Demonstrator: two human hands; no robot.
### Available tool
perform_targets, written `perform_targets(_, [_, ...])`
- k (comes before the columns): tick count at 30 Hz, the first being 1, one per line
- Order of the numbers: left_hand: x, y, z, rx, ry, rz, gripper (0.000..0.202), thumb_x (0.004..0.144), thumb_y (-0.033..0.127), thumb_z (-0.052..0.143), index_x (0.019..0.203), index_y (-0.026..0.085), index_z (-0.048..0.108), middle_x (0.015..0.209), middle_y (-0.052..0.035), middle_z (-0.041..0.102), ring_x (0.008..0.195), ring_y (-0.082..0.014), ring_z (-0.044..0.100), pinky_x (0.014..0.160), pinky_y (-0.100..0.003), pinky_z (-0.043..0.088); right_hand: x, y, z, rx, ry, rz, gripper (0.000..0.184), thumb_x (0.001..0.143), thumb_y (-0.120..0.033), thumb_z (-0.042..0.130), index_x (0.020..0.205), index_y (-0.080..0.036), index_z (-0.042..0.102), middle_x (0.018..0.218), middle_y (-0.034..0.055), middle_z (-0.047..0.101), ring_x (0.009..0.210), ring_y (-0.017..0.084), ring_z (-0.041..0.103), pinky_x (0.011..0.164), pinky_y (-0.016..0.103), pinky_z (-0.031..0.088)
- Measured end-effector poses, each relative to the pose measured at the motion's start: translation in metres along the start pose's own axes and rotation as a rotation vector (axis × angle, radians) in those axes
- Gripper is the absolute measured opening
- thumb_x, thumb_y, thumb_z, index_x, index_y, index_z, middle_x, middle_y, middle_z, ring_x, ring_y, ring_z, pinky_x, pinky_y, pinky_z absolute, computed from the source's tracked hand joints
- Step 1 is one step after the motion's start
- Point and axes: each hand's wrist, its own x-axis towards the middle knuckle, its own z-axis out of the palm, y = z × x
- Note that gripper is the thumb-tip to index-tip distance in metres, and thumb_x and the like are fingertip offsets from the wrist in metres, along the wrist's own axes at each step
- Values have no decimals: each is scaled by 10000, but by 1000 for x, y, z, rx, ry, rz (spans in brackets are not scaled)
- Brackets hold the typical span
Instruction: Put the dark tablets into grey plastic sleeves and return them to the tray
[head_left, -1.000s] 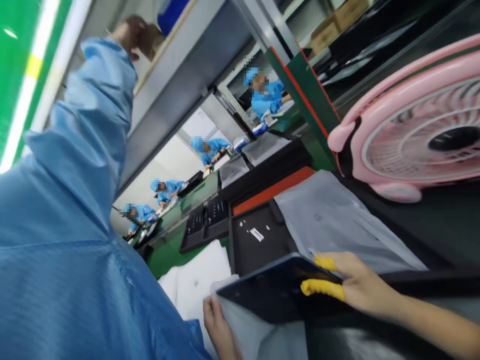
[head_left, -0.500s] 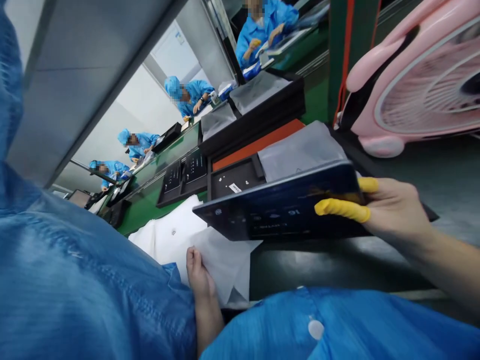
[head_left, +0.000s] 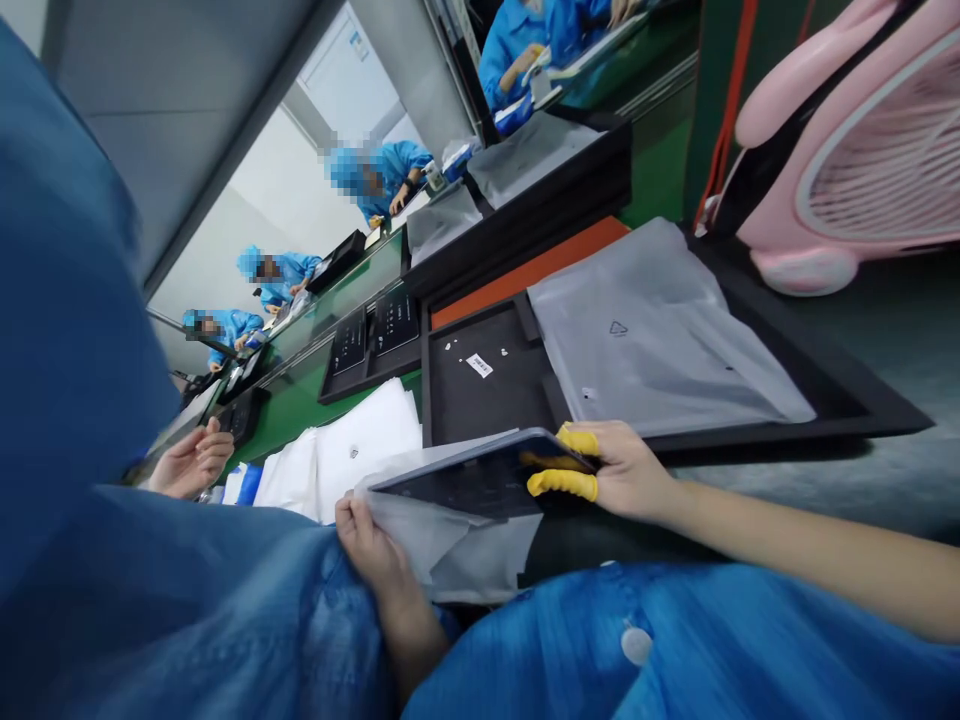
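Note:
My right hand, with yellow finger cots on the thumb and a finger, grips a dark tablet by its right end. The tablet is tilted, its glossy screen towards me. My left hand pinches the left edge of a translucent plastic sleeve. The tablet's left end lies within the mouth of that sleeve, close to my left fingers. Just behind is a black foam tray with a small barcode label and white scraps in it. A sleeved flat item rests in the tray's right part.
White sleeves lie stacked left of the tray. Smaller black trays stand behind on the green bench. A pink fan is at the right. A co-worker's hand shows at the left; several people in blue work along the line.
My right hand has brought the tablet left and down, and its left end has entered the sleeve. The tray's sleeved item is now uncovered to view. A co-worker's hand has appeared at the left.

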Motion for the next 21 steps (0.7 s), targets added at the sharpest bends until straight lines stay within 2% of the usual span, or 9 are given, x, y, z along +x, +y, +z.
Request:
perform_targets(4, [0, 22, 20, 39, -179, 105, 325, 689, 464, 622, 569, 194, 487, 563, 25, 431, 576, -113, 430, 551, -234, 357, -1, 1, 7, 68, -7, 35, 173, 644, -374, 705, 615, -209, 661, 532, -9, 591, 479, 104, 515, 472, 228, 415])
perform_targets(7, [-13, 34, 41, 157, -484, 199, 312, 733, 380, 598, 521, 178, 491, 532, 19, 426, 534, -102, 399, 544, -229, 335, 4, 2, 8, 222, 34, 291, 250, 602, -440, 715, 659, -200, 673, 611, 6, 634, 547, 135, 564, 522, 252, 457])
perform_targets(9, [-24, 38, 50, 223, -640, 252, 301, 781, 340, 542, 534, 177, 488, 530, 17, 422, 521, -100, 392, 537, -227, 322, 10, 3, 5, 309, 130, 456, 330, 525, -479, 744, 656, -186, 665, 630, 12, 641, 579, 158, 577, 555, 275, 474])
perform_targets(11, [-30, 38, 56, 231, -700, 249, 301, 806, 327, 508, 547, 179, 468, 536, 17, 415, 517, -101, 389, 525, -223, 312, 17, 5, -2, 342, 282, 519, 383, 446, -479, 776, 644, -176, 650, 625, 10, 635, 602, 169, 577, 589, 289, 479])
perform_targets(13, [-28, 39, 63, 224, -773, 241, 300, 829, 315, 472, 562, 180, 452, 549, 14, 411, 528, -103, 394, 529, -221, 312, 27, 4, -9, 363, 432, 496, 409, 423, -471, 782, 668, -175, 642, 652, 7, 635, 634, 174, 575, 616, 295, 479])
perform_targets(15, [-19, 43, 77, 213, -876, 277, 288, 843, 297, 448, 580, 180, 446, 566, 13, 412, 544, -103, 400, 548, -221, 319, 37, 3, -12, 398, 523, 450, 414, 449, -475, 765, 700, -172, 633, 679, 7, 634, 653, 175, 574, 620, 296, 477])
perform_targets(17, [-7, 51, 99, 165, -920, 347, 278, 845, 294, 443, 591, 181, 435, 572, 18, 405, 547, -99, 394, 555, -218, 321, 47, 2, -10, 409, 546, 413, 405, 469, -470, 748, 702, -164, 620, 668, 6, 621, 653, 174, 571, 621, 294, 475])
perform_targets(20, [7, 68, 139, 25, -838, 441, 266, 850, 306, 419, 612, 189, 407, 573, 30, 386, 534, -93, 372, 542, -209, 326, 59, 6, 0, 383, 485, 399, 360, 490, -444, 719, 666, -158, 590, 623, 2, 594, 648, 172, 563, 640, 294, 469])
perform_targets(21, [7, 73, 151, 11, -849, 484, 258, 853, 303, 407, 621, 191, 406, 577, 30, 394, 537, -94, 377, 544, -209, 333, 62, 9, 4, 374, 445, 392, 334, 509, -444, 696, 636, -160, 574, 608, 2, 584, 641, 169, 555, 639, 293, 467])
